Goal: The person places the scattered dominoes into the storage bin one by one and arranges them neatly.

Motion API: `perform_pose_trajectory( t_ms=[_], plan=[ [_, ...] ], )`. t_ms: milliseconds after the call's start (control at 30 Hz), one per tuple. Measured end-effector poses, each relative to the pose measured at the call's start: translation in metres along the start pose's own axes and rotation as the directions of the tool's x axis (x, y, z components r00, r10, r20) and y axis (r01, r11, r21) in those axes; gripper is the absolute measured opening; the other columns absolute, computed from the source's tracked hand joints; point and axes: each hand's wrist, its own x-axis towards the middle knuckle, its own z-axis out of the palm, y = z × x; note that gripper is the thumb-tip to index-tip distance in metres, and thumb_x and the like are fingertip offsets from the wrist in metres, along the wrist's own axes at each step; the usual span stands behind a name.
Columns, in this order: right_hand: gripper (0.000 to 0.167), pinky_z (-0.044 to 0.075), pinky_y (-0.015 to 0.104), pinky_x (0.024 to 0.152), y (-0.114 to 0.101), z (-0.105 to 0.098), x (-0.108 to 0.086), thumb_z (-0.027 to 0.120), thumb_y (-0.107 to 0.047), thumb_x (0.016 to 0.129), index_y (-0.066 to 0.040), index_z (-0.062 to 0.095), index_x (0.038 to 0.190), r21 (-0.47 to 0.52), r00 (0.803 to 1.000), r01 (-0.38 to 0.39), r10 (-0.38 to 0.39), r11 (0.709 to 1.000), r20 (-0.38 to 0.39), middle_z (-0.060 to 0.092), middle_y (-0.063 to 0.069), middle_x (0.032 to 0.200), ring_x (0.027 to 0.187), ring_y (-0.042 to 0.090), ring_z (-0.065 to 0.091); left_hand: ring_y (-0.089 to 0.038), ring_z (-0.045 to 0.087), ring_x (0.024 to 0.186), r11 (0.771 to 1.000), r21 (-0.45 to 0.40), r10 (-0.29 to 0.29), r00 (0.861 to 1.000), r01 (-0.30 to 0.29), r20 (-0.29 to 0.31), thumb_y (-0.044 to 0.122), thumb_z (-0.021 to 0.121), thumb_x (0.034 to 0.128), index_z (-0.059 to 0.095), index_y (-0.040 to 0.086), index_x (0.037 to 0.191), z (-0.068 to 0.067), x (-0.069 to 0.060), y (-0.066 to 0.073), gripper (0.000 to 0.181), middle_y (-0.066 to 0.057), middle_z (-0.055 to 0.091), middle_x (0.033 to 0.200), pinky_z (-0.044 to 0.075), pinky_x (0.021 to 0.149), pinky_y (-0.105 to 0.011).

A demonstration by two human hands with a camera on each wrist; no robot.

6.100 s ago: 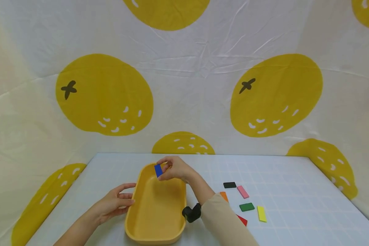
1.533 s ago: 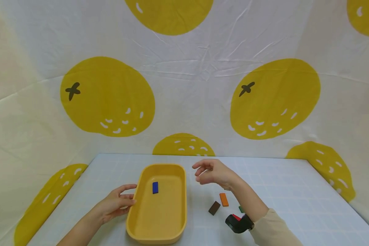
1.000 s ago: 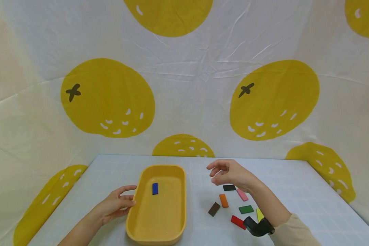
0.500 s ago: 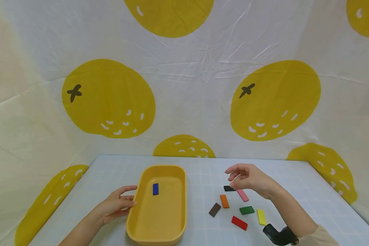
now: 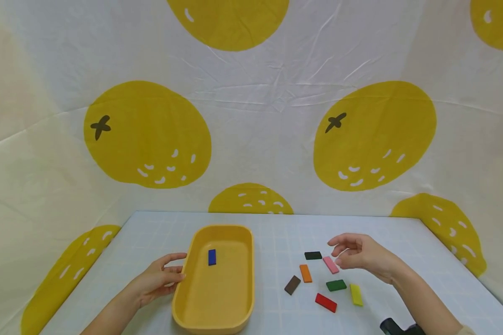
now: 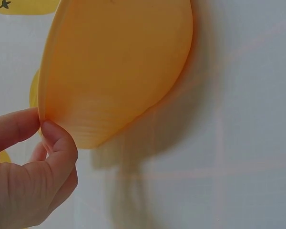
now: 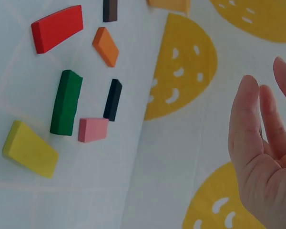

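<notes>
My left hand (image 5: 158, 279) pinches the left rim of a yellow tray (image 5: 213, 298) between thumb and fingers; the left wrist view shows the tray wall (image 6: 119, 62) close up. Inside the tray, towards its far end, lies a blue block (image 5: 212, 257). My right hand (image 5: 360, 253) hovers over the table with loosely bent fingers and nothing between them. Nearest to it is a pink block (image 5: 330, 264). Around that lie a black block (image 5: 313, 255), an orange block (image 5: 305, 273), a green block (image 5: 336, 285), a yellow block (image 5: 356, 295), a red block (image 5: 326, 302) and a brown block (image 5: 292, 285).
The white table (image 5: 423, 279) has a faint grid pattern. Behind it hangs a white cloth (image 5: 260, 125) printed with large yellow fruit. A black device (image 5: 400, 327) sits at my right wrist.
The blue block went from my right hand into the tray. That hand then moved right, past the tray and over the loose blocks. My left hand has stayed at the rim.
</notes>
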Motion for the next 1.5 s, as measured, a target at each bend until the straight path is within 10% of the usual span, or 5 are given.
perform_pose_trajectory(
  t_ms=[1500],
  plan=[
    [0.050,0.052,0.032,0.076,0.097,-0.033,-0.043,0.065,-0.010,0.085,0.011,0.045,0.125,0.073,0.958,-0.273,0.278,0.959,-0.074,0.058,0.006,0.091,0.082,0.021,0.058,-0.017,0.058,0.083,0.998,-0.043,0.043,0.996,-0.040,0.083,-0.002,0.063,0.0847,0.023,-0.004,0.142,-0.005,0.004,-0.006,0.069,-0.010,0.058,0.101,0.050,0.071,-0.027]
  ],
)
